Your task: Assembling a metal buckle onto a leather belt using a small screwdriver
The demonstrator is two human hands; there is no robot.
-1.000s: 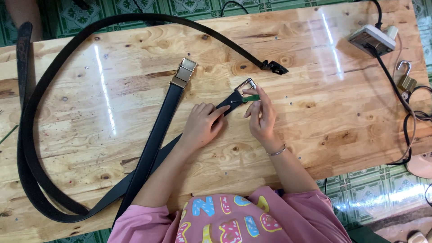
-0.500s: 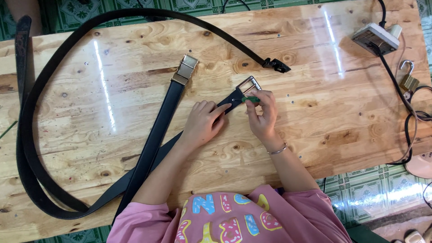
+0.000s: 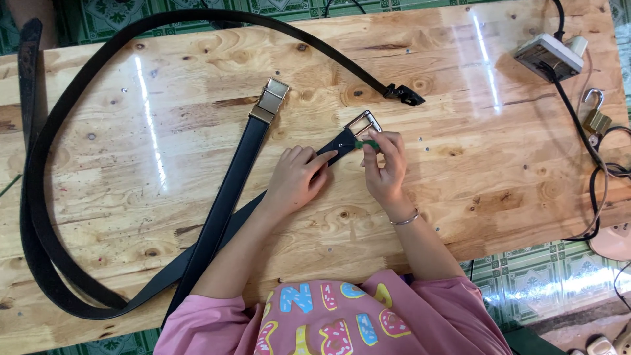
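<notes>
On a wooden table point(image 3: 197, 171) lie two black belts. My left hand point(image 3: 297, 177) presses flat on the strap end of one belt point(image 3: 338, 146), just below its silver buckle point(image 3: 363, 123). My right hand point(image 3: 384, 164) pinches a small green tool point(image 3: 365, 142) against that strap beside the buckle. The second belt point(image 3: 227, 197) runs down from its own silver buckle point(image 3: 272, 98) toward my left arm. A long black strap point(image 3: 39, 197) loops round the table's left side and across the top to a black clasp point(image 3: 404, 95).
A white power strip point(image 3: 547, 56) with a black cable point(image 3: 595, 171) sits at the top right. A brass padlock point(image 3: 595, 118) lies near the right edge. Green patterned floor tiles point(image 3: 545, 276) show beyond the table's front edge.
My hands have stayed at the buckle end of the belt. The right fingers have shifted slightly with the green tool against the strap; the belts lie as before.
</notes>
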